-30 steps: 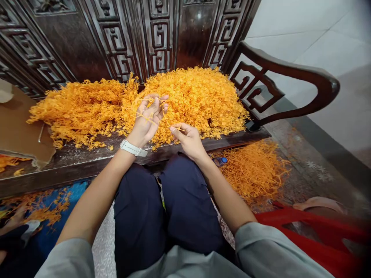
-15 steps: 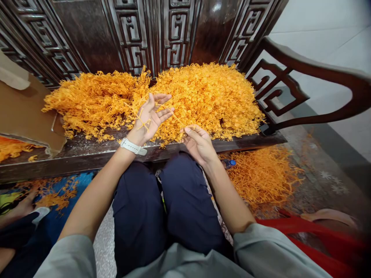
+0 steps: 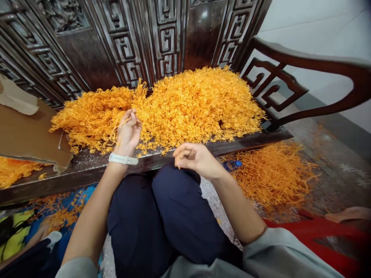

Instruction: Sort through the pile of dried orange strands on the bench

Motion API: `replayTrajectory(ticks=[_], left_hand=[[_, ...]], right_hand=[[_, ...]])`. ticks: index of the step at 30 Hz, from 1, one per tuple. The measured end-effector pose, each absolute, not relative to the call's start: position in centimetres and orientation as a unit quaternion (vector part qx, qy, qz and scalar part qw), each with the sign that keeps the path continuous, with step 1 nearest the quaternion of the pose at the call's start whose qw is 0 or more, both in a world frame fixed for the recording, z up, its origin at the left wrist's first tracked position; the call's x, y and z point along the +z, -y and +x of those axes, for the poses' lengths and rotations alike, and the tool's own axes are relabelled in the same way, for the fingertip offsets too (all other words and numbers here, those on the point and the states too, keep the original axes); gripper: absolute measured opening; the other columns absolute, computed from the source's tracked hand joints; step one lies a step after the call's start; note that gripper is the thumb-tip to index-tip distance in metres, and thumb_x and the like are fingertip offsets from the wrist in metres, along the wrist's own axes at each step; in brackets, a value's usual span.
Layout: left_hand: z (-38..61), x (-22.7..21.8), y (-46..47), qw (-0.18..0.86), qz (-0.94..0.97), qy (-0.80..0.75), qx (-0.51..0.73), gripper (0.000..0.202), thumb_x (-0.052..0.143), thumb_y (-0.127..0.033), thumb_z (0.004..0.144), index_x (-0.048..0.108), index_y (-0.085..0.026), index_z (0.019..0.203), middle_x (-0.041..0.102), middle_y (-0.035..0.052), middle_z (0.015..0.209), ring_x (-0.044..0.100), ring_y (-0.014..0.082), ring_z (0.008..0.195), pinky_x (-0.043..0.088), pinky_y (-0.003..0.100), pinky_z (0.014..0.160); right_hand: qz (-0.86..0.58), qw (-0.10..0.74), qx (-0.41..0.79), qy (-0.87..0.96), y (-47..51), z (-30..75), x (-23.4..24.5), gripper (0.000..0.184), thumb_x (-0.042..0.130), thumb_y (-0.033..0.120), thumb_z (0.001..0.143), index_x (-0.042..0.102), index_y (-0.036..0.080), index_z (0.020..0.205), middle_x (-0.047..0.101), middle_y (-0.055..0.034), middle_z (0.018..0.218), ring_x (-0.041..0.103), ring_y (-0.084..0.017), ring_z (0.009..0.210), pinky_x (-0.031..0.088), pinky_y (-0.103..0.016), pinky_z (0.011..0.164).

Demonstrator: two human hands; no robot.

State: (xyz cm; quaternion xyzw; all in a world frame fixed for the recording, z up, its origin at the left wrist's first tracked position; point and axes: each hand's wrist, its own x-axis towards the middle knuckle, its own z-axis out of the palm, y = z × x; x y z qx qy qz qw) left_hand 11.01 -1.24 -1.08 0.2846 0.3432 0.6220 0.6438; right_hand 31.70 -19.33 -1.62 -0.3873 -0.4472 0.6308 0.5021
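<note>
My left hand point(image 3: 129, 129), with a white band on its wrist, is raised at the front of the orange pile, its fingers curled in. A thin orange branching strand point(image 3: 123, 122) runs along this hand, and the fingers hide part of it. My right hand point(image 3: 193, 158) is above my right knee, fingers bent and thumb pressed in. A small orange bit shows at its thumb tip. Heaped on the dark wooden bench point(image 3: 98, 172) behind both hands is a pile of small orange branching pieces point(image 3: 199, 104), apparently plastic.
A cardboard box point(image 3: 26, 131) stands on the bench at left. Under the bench's right end lie orange stems point(image 3: 275, 177) and a blue-capped bottle point(image 3: 232, 165). A carved armrest point(image 3: 313, 73) rises at right. Another person's hand point(image 3: 43, 227) is at lower left among orange pieces.
My hands have moved apart, the left one leftward with its fingers curling in. The strand stretched between them no longer spans the gap. My right hand has come slightly down, and the view has shifted.
</note>
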Motion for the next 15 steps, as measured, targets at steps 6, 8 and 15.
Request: replayTrajectory(ticks=[6, 8, 15], left_hand=[[9.5, -1.2, 1.6, 0.649, 0.296, -0.363, 0.6, 0.023, 0.075, 0.002, 0.086, 0.07, -0.019, 0.093, 0.074, 0.0018, 0.106, 0.064, 0.0028, 0.075, 0.055, 0.012, 0.072], [9.2, -1.1, 1.8, 0.652, 0.306, -0.36, 0.593, 0.024, 0.076, 0.003, 0.083, 0.07, -0.019, 0.093, 0.074, 0.0014, 0.105, 0.064, 0.0024, 0.074, 0.055, 0.012, 0.073], [8.6, -1.1, 2.6, 0.672, 0.318, -0.349, 0.571, 0.024, 0.082, 0.0, 0.078, 0.074, -0.016, 0.093, 0.076, 0.0029, 0.105, 0.066, 0.004, 0.074, 0.058, 0.012, 0.07]], right_hand=[[-0.152, 0.205, 0.642, 0.723, 20.0, 38.0, 4.8, 0.007, 0.078, 0.025, 0.093, 0.085, 0.024, 0.091, 0.081, -0.0103, 0.088, 0.077, -0.022, 0.083, 0.06, -0.035, 0.079], [-0.147, 0.237, 0.658, 0.699, 17.6, 39.5, 5.2, 0.011, 0.088, 0.035, 0.083, 0.082, 0.026, 0.084, 0.079, -0.0087, 0.083, 0.076, -0.022, 0.079, 0.06, -0.034, 0.073], [-0.325, 0.748, 0.53, 0.231, 8.5, 38.2, 2.6, 0.03, 0.065, 0.055, 0.086, 0.065, 0.024, 0.087, 0.066, -0.005, 0.088, 0.055, -0.016, 0.072, 0.05, -0.031, 0.063]])
